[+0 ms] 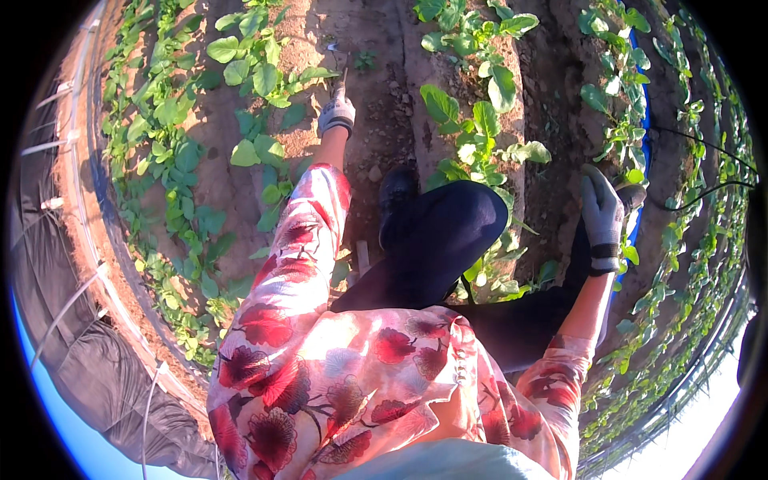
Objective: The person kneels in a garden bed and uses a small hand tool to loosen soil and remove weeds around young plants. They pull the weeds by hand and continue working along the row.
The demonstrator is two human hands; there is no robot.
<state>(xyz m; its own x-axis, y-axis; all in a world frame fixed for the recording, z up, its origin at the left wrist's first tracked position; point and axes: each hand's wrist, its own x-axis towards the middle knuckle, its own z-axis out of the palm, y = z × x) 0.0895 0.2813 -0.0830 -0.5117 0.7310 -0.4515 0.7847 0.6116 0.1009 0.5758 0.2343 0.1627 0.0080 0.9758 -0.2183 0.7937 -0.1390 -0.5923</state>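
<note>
My left hand (336, 114), in a grey work glove with a dark cuff, reaches forward over the bare soil between two plant rows. Its fingers are closed, and a thin brown stick-like shape (344, 80) juts out ahead of them. I cannot make out whether that is a tool handle or a soiled fingertip. A small green seedling (366, 60) grows just right of it. On the right, my right hand (602, 212), gloved the same way, lies by my lower leg and shoe (632, 196). Its fingers are loosely extended, with nothing visible in them.
Leafy plants (472, 136) rise beside my bent knee (472, 212), and another row (260, 80) borders my left arm. Along the right row runs a blue strip (642, 128), with a black thin tube (704, 192) beyond. Dark sheeting (104, 376) and hoops edge the far left.
</note>
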